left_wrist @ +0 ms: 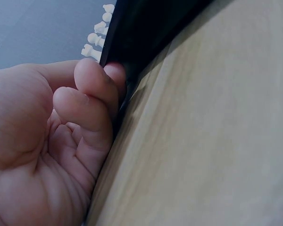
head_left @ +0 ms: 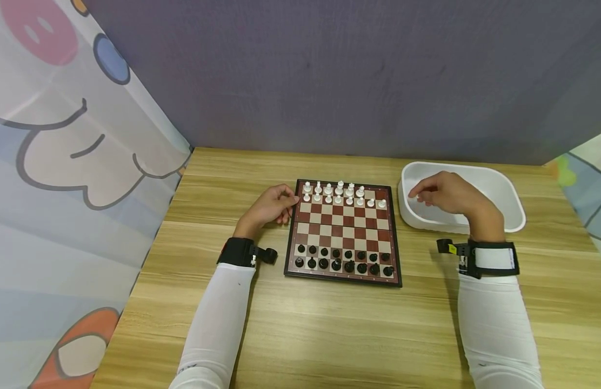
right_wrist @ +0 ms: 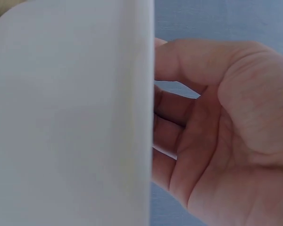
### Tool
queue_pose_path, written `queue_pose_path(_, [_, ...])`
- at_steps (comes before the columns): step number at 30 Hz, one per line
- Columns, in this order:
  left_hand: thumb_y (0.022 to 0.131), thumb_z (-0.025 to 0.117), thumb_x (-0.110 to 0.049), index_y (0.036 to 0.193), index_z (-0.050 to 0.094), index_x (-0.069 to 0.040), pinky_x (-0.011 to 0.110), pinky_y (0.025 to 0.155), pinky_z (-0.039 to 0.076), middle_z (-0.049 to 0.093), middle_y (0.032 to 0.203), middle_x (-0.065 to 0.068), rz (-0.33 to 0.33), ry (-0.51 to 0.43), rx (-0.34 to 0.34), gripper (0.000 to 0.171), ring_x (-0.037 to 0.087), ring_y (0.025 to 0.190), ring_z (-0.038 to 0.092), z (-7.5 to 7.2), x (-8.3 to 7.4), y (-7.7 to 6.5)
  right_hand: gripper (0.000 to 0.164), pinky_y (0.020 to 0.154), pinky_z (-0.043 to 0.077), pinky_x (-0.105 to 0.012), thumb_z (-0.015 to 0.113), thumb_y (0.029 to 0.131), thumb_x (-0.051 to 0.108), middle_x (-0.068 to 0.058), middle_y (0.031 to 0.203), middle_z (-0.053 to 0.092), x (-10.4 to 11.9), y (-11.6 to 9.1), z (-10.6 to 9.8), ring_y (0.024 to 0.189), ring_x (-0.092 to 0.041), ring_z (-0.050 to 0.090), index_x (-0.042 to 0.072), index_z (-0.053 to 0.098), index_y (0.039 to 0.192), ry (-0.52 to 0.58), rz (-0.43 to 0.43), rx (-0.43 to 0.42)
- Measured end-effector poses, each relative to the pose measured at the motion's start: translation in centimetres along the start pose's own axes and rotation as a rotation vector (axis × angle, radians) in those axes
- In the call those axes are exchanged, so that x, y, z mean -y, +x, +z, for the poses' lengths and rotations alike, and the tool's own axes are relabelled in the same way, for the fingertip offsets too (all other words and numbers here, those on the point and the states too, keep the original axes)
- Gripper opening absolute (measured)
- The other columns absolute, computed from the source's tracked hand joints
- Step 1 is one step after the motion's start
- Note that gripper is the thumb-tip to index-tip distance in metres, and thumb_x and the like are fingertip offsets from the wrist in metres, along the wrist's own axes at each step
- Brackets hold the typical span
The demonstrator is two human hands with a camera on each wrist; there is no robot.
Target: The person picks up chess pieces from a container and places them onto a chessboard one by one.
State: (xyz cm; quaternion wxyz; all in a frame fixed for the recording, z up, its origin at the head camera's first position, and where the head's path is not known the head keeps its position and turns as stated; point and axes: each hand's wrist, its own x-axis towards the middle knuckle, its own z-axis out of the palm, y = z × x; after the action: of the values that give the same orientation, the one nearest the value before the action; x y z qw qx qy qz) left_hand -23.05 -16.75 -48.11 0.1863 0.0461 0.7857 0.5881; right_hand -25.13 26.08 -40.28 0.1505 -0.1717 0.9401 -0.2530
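Note:
A red-and-cream chessboard (head_left: pixel 343 229) lies in the middle of the table, with white pieces (head_left: pixel 339 193) along its far rows and black pieces (head_left: pixel 341 259) along its near rows. My left hand (head_left: pixel 281 208) sits at the board's far left side, its thumb and curled fingers against the dark frame (left_wrist: pixel 141 33). The left wrist view shows the left hand's fingers (left_wrist: pixel 92 103) pressed to that edge. My right hand (head_left: pixel 422 194) hovers over the white bin (head_left: pixel 505 189), fingers bent down into it. In the right wrist view the bin wall (right_wrist: pixel 70 117) hides the right hand's fingertips (right_wrist: pixel 174 113); I see nothing held.
The wooden table (head_left: pixel 329 335) stretches toward me in front of the board. A grey wall (head_left: pixel 329 81) stands behind it, with a printed curtain (head_left: pixel 62 189) on the left. The bin sits just right of the board's far corner.

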Motion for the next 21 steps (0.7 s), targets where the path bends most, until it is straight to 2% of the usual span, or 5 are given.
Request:
queue_pose_path(9, [0.105, 0.059, -0.018, 0.11, 0.057, -0.003, 0.021, 0.041, 0.044, 0.059, 0.069, 0.005, 0.005, -0.006, -0.003, 0.016, 0.012, 0.047, 0.054, 0.1, 0.0, 0.0, 0.025, 0.069, 0.049, -0.024, 0.055, 0.098, 0.003, -0.016, 0.109, 0.074, 0.3, 0.0, -0.2, 0.083, -0.013, 0.062, 0.005, 0.076, 0.112, 0.015, -0.034, -0.104])
queue_pose_path(16, [0.105, 0.059, -0.018, 0.111, 0.058, -0.002, 0.021, 0.042, 0.044, 0.059, 0.07, 0.005, 0.003, -0.002, -0.007, 0.018, 0.012, 0.047, 0.054, 0.1, -0.2, 0.1, 0.026, 0.068, 0.047, -0.026, 0.052, 0.103, 0.009, -0.015, 0.1, 0.072, 0.8, 0.0, 0.0, 0.078, -0.012, 0.059, 0.006, 0.075, 0.115, 0.037, -0.013, -0.173])
queue_pose_path(21, [0.105, 0.059, -0.019, 0.111, 0.058, -0.002, 0.021, 0.042, 0.045, 0.059, 0.07, 0.005, 0.002, 0.008, -0.006, 0.018, 0.011, 0.048, 0.054, 0.1, -0.1, 0.1, 0.027, 0.064, 0.045, -0.026, 0.051, 0.103, 0.011, -0.015, 0.096, 0.071, 1.1, 0.1, 0.3, 0.074, -0.01, 0.058, 0.007, 0.075, 0.113, 0.054, -0.047, -0.228])
